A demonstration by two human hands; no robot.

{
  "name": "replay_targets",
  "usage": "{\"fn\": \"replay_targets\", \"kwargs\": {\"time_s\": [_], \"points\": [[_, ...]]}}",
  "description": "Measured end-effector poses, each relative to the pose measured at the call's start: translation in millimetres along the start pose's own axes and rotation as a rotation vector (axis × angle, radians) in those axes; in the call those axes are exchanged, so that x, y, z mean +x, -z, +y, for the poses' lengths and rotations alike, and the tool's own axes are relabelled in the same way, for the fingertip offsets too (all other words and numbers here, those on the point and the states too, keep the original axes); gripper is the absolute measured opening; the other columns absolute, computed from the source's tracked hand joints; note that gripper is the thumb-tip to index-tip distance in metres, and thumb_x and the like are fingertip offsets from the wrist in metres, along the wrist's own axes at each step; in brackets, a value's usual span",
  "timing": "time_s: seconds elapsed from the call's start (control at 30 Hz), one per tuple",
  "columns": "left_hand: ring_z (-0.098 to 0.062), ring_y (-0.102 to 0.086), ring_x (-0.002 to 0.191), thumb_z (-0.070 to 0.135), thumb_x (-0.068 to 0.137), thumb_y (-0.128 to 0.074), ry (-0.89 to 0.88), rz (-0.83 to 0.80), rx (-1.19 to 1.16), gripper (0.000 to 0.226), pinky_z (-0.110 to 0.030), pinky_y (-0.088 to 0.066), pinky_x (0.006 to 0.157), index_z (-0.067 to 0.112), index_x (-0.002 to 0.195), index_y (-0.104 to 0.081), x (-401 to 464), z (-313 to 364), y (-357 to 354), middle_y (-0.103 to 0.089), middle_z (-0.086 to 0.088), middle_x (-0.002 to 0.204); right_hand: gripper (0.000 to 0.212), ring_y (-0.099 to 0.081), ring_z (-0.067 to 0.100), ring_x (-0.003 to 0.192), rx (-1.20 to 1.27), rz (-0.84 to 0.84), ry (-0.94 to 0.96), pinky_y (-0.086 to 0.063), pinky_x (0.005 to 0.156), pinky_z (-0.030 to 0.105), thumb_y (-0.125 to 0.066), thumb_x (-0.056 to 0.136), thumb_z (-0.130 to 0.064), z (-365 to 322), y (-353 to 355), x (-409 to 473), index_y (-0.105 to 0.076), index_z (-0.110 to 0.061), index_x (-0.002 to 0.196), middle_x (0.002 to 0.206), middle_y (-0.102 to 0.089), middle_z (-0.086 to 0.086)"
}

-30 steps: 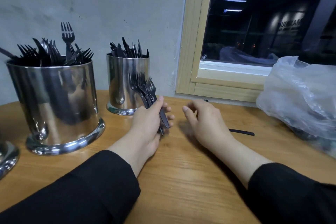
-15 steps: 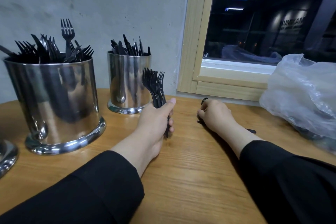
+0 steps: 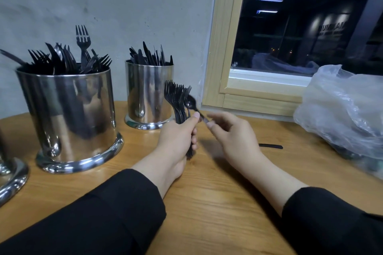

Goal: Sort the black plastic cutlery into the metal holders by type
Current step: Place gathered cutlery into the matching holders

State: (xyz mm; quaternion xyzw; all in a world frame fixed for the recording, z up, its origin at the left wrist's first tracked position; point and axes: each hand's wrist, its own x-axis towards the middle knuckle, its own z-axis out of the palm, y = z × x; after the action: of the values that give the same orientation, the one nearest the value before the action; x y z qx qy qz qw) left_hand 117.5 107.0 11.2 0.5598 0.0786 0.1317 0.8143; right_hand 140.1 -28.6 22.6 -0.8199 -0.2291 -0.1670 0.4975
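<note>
Your left hand (image 3: 176,141) grips a bundle of forks (image 3: 177,97) by the handles, fingers curled round them, tines fanned upward just right of the smaller holder (image 3: 149,93). The handle ends stick out below your fist, close above the desk (image 3: 207,203). Your right hand (image 3: 234,136) pinches the handle of a spoon (image 3: 191,104) between thumb and fingertip; its bowl lies against the right edge of the forks, level with the top of your left thumb, and motion blur softens its outline.

The larger holder (image 3: 70,118) stands to the left, near you, crowded with forks (image 3: 83,37), one tall fork rising above the rest. The smaller holder, farther back by the wall, carries knives (image 3: 149,56), blades up. The rim of a third holder (image 3: 10,176) shows at the left edge.

One loose black piece (image 3: 271,146) lies flat on the desk beyond your right wrist; only a handle end shows, so its type cannot be told. A clear plastic bag (image 3: 342,109) slumps at the right, below the window (image 3: 300,27).
</note>
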Motion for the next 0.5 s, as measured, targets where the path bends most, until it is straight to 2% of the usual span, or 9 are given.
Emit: {"fn": "replay_targets", "kwargs": {"time_s": [0.07,0.13,0.23,0.33,0.4,0.5], "points": [[-0.013,-0.040,0.047,0.028,0.098,-0.069,-0.002,-0.036,-0.003,0.022,-0.026,-0.031,0.048,0.012,0.085,-0.062,-2,0,-2,-0.047,0.001,0.060,0.017,-0.070,0.006,0.081,0.074,-0.094,0.022,-0.051,0.080,0.020,-0.065,0.096,-0.012,-8,-4,-10,-0.074,-0.021,0.107,0.084,-0.076,-0.007],[-0.013,-0.039,0.046,0.026,0.099,-0.067,-0.014,-0.046,0.010,0.019,-0.026,-0.030,0.048,0.011,0.086,-0.065,-4,1,-2,-0.046,0.000,0.057,0.015,-0.068,0.001,0.079,0.070,-0.094,0.056,-0.047,0.076,0.016,-0.063,0.098,-0.012,-11,-1,-15,-0.074,-0.022,0.103,0.084,-0.075,-0.009],[-0.012,-0.040,0.048,0.025,0.100,-0.065,-0.047,-0.013,0.052,0.019,-0.024,-0.033,0.045,0.007,0.097,-0.071,-6,4,0,-0.060,0.000,0.063,0.019,-0.062,0.014,0.099,-0.333,0.003,0.120,-0.043,0.085,0.027,-0.059,0.100,-0.025,3,16,-8,-0.073,-0.019,0.112,0.105,-0.069,-0.005],[-0.012,-0.040,0.051,0.024,0.101,-0.064,-0.064,0.010,0.084,0.021,-0.023,-0.033,0.046,0.004,0.107,-0.069,-7,6,3,-0.074,-0.002,0.076,0.034,-0.049,0.022,0.123,-0.745,-0.175,-0.076,-0.040,0.098,0.042,-0.050,0.102,-0.038,24,37,-2,-0.062,-0.026,0.131,0.131,-0.055,-0.002],[-0.012,-0.040,0.051,0.024,0.101,-0.064,-0.069,0.043,0.113,0.021,-0.023,-0.034,0.045,0.004,0.108,-0.068,-7,8,5,-0.075,-0.003,0.074,0.032,-0.048,0.022,0.125,-0.817,-0.296,-0.145,-0.041,0.097,0.043,-0.049,0.102,-0.039,36,46,-1,-0.063,-0.029,0.129,0.132,-0.053,-0.006],[-0.012,-0.039,0.050,0.022,0.100,-0.066,-0.075,0.062,0.099,0.019,-0.023,-0.033,0.045,0.005,0.108,-0.066,-7,10,6,-0.075,-0.004,0.074,0.023,-0.055,0.021,0.117,-0.774,-0.328,-0.093,-0.046,0.096,0.042,-0.054,0.101,-0.033,38,51,-1,-0.070,-0.030,0.117,0.119,-0.057,-0.010]]}}
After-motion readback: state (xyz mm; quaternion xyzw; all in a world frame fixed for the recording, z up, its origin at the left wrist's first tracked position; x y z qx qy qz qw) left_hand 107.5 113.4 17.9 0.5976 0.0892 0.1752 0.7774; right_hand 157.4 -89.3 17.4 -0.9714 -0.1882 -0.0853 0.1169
